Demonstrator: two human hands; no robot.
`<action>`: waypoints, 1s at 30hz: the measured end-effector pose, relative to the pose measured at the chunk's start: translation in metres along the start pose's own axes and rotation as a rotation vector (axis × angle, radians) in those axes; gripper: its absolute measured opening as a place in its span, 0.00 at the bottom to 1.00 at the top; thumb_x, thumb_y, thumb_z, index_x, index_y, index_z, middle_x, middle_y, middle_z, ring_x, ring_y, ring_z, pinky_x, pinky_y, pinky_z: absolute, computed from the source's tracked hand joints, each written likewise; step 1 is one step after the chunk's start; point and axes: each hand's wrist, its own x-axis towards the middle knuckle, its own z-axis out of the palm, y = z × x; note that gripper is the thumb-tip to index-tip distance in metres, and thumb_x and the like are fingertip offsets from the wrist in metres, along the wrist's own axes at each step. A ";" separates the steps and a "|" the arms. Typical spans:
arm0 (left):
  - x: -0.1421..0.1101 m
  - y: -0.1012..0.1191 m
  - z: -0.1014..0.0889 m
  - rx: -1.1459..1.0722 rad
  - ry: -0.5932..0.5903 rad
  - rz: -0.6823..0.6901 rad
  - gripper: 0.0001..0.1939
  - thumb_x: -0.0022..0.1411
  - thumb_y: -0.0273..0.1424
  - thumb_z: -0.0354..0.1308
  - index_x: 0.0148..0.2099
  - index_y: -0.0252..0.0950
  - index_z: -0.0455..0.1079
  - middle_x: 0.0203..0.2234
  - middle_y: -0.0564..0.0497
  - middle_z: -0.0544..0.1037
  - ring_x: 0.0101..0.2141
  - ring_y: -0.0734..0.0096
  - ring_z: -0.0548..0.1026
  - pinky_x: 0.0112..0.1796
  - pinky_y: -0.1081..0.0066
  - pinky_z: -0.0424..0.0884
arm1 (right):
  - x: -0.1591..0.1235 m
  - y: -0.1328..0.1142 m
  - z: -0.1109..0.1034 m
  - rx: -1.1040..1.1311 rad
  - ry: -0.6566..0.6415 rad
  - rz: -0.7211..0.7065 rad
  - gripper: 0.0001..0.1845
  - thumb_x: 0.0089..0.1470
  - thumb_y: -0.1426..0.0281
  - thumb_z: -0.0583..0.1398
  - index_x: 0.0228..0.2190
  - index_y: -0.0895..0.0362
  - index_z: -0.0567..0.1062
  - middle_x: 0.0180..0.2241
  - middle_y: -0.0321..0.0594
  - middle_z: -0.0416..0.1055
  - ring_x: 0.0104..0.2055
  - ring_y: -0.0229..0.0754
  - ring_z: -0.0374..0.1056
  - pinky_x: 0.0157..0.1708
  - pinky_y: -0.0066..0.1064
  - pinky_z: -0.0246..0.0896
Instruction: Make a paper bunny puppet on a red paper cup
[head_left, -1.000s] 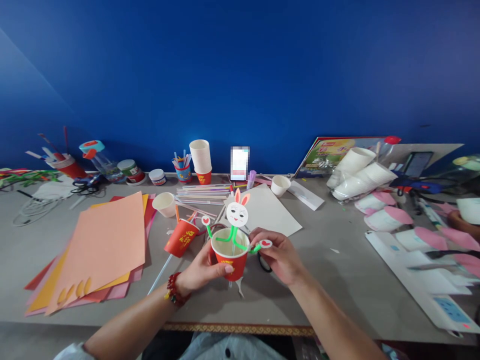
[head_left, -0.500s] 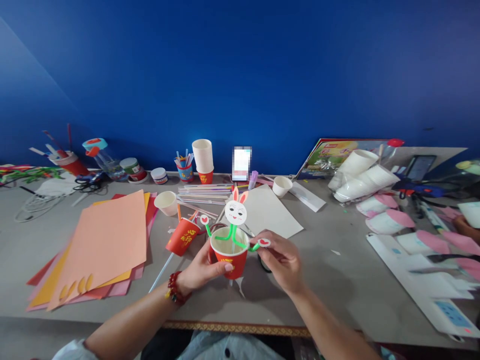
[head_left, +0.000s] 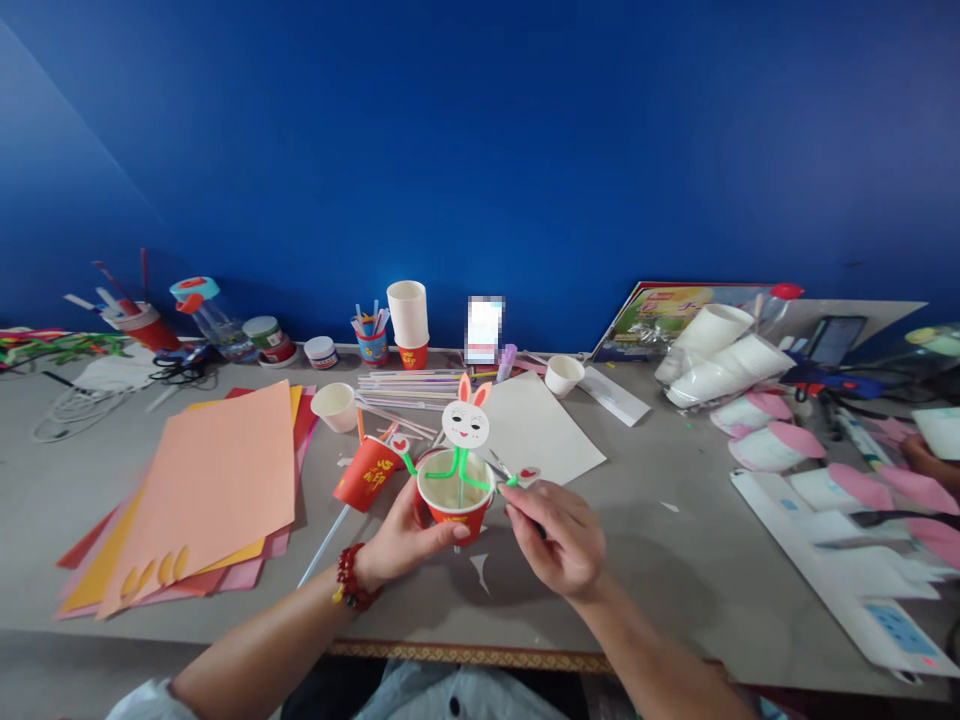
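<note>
My left hand point(head_left: 405, 540) is wrapped round a small red paper cup point(head_left: 454, 500) just above the grey table point(head_left: 660, 560). A paper rabbit face point(head_left: 465, 422) on a straw stands up out of the cup, with green pipe-cleaner arms point(head_left: 450, 472) ending in small heart discs. My right hand point(head_left: 561, 535) pinches the right green arm beside its heart disc point(head_left: 528, 473). Another red cup point(head_left: 365, 474) lies tilted just left of the held one.
A stack of coloured paper point(head_left: 210, 490) lies at the left, a white sheet point(head_left: 536, 425) behind the cup. Straws point(head_left: 405, 382), cups, jars and scissors point(head_left: 176, 370) line the back edge. White cups point(head_left: 712, 350) and pink-and-white paper pieces crowd the right side, where another person's hand point(head_left: 922, 455) shows.
The cup with the rabbit has sunk slightly toward the table and tilted away. My right hand has slid lower along the right green arm, its fingers closing more tightly.
</note>
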 end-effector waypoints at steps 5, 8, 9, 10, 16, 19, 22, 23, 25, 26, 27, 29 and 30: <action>0.000 0.003 0.003 0.052 0.027 0.058 0.40 0.48 0.41 0.73 0.60 0.36 0.64 0.50 0.38 0.76 0.51 0.49 0.74 0.51 0.56 0.71 | -0.005 0.003 0.004 -0.077 -0.061 -0.045 0.30 0.56 0.81 0.58 0.59 0.54 0.69 0.31 0.42 0.79 0.27 0.42 0.72 0.29 0.34 0.70; 0.000 0.005 0.004 0.120 0.026 0.126 0.36 0.49 0.40 0.72 0.58 0.35 0.66 0.48 0.39 0.77 0.52 0.49 0.73 0.53 0.55 0.70 | -0.006 0.002 0.006 -0.097 -0.057 -0.047 0.32 0.56 0.82 0.58 0.61 0.55 0.67 0.35 0.45 0.80 0.31 0.43 0.75 0.32 0.35 0.72; -0.001 0.005 0.004 0.147 0.029 0.153 0.35 0.50 0.40 0.72 0.58 0.35 0.67 0.48 0.40 0.77 0.52 0.49 0.73 0.54 0.54 0.69 | -0.006 0.001 0.006 -0.110 -0.055 -0.045 0.32 0.56 0.82 0.58 0.61 0.56 0.67 0.37 0.45 0.80 0.32 0.44 0.76 0.33 0.36 0.72; -0.001 0.006 0.005 0.173 0.033 0.179 0.35 0.50 0.39 0.72 0.58 0.35 0.67 0.48 0.40 0.77 0.53 0.49 0.73 0.55 0.54 0.68 | -0.006 0.001 0.007 -0.126 -0.051 -0.044 0.32 0.56 0.82 0.58 0.61 0.56 0.66 0.38 0.46 0.81 0.33 0.44 0.76 0.34 0.36 0.73; 0.000 0.009 0.006 0.236 0.058 0.196 0.36 0.50 0.40 0.71 0.59 0.36 0.65 0.48 0.40 0.76 0.53 0.49 0.72 0.56 0.52 0.67 | -0.005 -0.003 0.009 -0.144 -0.050 -0.009 0.29 0.57 0.81 0.57 0.60 0.57 0.68 0.38 0.47 0.80 0.33 0.44 0.76 0.35 0.36 0.74; 0.000 0.007 0.005 0.271 0.067 0.208 0.36 0.51 0.39 0.71 0.60 0.36 0.65 0.49 0.40 0.75 0.52 0.50 0.72 0.56 0.51 0.66 | -0.006 -0.002 0.010 -0.124 -0.054 0.026 0.27 0.57 0.80 0.57 0.58 0.55 0.69 0.38 0.46 0.80 0.34 0.45 0.77 0.35 0.36 0.74; -0.001 0.002 0.002 0.294 0.053 0.215 0.36 0.52 0.39 0.71 0.60 0.36 0.64 0.50 0.39 0.75 0.53 0.50 0.71 0.57 0.52 0.64 | -0.007 -0.001 0.011 -0.116 -0.056 0.048 0.27 0.57 0.80 0.58 0.57 0.55 0.70 0.38 0.46 0.80 0.35 0.45 0.77 0.36 0.36 0.74; -0.001 0.000 0.001 0.293 0.052 0.212 0.36 0.52 0.39 0.71 0.60 0.36 0.64 0.50 0.39 0.75 0.53 0.49 0.70 0.57 0.52 0.64 | -0.008 -0.001 0.011 -0.115 -0.058 0.053 0.27 0.57 0.80 0.58 0.57 0.55 0.70 0.39 0.47 0.80 0.36 0.46 0.77 0.36 0.36 0.74; -0.002 -0.004 0.000 0.283 0.056 0.210 0.36 0.51 0.39 0.71 0.59 0.36 0.65 0.50 0.39 0.75 0.54 0.49 0.70 0.57 0.52 0.65 | -0.008 0.000 0.011 -0.111 -0.066 0.050 0.27 0.57 0.80 0.57 0.58 0.55 0.69 0.40 0.47 0.80 0.37 0.46 0.77 0.37 0.36 0.74; -0.002 -0.005 -0.001 0.279 0.057 0.214 0.35 0.51 0.39 0.71 0.59 0.36 0.65 0.50 0.39 0.74 0.54 0.49 0.70 0.57 0.53 0.65 | -0.008 0.000 0.011 -0.112 -0.071 0.040 0.27 0.57 0.80 0.57 0.58 0.55 0.69 0.40 0.47 0.80 0.37 0.46 0.77 0.38 0.36 0.74; -0.003 -0.006 -0.001 0.276 0.056 0.219 0.34 0.51 0.38 0.71 0.58 0.35 0.66 0.51 0.39 0.74 0.54 0.49 0.70 0.56 0.53 0.65 | -0.008 0.000 0.010 -0.114 -0.075 0.025 0.27 0.57 0.80 0.57 0.58 0.55 0.69 0.39 0.46 0.80 0.36 0.45 0.77 0.38 0.36 0.74; -0.003 -0.006 -0.001 0.275 0.051 0.226 0.33 0.52 0.39 0.70 0.58 0.35 0.66 0.51 0.39 0.74 0.54 0.49 0.70 0.56 0.53 0.66 | -0.008 0.000 0.009 -0.115 -0.075 -0.018 0.28 0.56 0.81 0.57 0.57 0.55 0.69 0.37 0.45 0.80 0.34 0.45 0.77 0.36 0.36 0.74; -0.003 -0.006 -0.001 0.277 0.048 0.225 0.33 0.52 0.39 0.70 0.58 0.35 0.66 0.51 0.39 0.74 0.54 0.49 0.71 0.56 0.53 0.66 | -0.008 0.000 0.009 -0.110 -0.078 -0.045 0.28 0.56 0.81 0.57 0.57 0.55 0.69 0.36 0.45 0.80 0.33 0.44 0.77 0.35 0.36 0.74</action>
